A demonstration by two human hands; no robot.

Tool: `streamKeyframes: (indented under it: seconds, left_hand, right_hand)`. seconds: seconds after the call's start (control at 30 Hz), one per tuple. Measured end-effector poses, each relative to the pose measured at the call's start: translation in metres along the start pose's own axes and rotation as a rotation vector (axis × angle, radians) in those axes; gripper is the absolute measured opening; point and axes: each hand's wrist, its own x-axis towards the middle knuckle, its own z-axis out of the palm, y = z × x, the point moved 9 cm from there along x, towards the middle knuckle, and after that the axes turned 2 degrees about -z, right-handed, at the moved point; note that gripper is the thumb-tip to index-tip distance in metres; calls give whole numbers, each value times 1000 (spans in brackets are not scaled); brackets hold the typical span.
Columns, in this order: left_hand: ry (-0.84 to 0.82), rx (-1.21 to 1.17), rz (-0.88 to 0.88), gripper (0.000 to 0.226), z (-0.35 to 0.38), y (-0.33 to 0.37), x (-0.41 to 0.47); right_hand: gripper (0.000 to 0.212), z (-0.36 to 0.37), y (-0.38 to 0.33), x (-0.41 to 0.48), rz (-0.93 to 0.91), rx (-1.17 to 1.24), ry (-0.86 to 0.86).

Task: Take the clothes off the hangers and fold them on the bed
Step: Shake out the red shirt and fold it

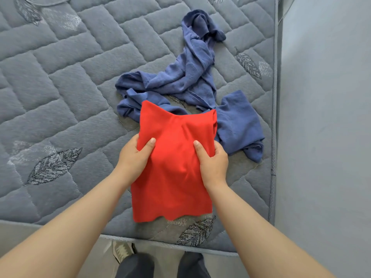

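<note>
Red garment (172, 167): partly folded into a narrow upright panel, located just below the middle of the view on the grey quilted bed (60, 87), its lower hem near the mattress edge at 6 o'clock. Whether its middle rests on the bed or is lifted cannot be told. Left hand (134, 155): clamped on the garment's 9 o'clock edge, thumb laid over the cloth, fingers hidden beneath it. Right hand (212, 163): clamped on the 3 o'clock edge in the same manner, thumb on top, fingers curled round the fabric. Blue garment (186, 77): unfolded and crumpled, lying on the bed from 12 to 3 o'clock of the red one; the red garment's upper end overlaps part of it. Mattress cover bears stitched leaf motifs, one at 8 o'clock of the red garment. Pale wall (321, 117): runs along the bed at 3 o'clock. Floor at 6 o'clock: dark trouser legs (136, 265) of the person, with a shoe (122, 250) just beside them at 7 o'clock.
</note>
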Motion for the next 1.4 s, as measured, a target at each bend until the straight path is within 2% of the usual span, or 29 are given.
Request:
streamKeyframes:
  seconds: [0.13, 0.37, 0.47, 0.7, 1.0, 1.2, 1.4]
  left_hand:
    - [46, -62, 44, 10, -28, 35, -22]
    - [139, -177, 188, 7, -88, 145, -75]
    - [176, -203, 278, 6, -114, 208, -104]
    - [321, -184, 559, 2, -184, 385, -183]
    - [453, -239, 865, 13, -255, 561, -320]
    - [541, -244, 961, 10, -290, 619, -398]
    - [693, -249, 1045, 7, -342, 640, -453]
  right_hand:
    - [17, -11, -46, -14, -88, 37, 2]
    - [20, -53, -165, -39, -236, 165, 7]
    - [12, -82, -231, -48, -320, 210, 2]
    - [11, -172, -413, -85, -626, 344, 30]
    - [12, -293, -601, -161, -999, 485, -9]
    - [14, -337, -672, -202, -1117, 584, -102]
    - [18, -328, -729, -242, -1184, 636, -179]
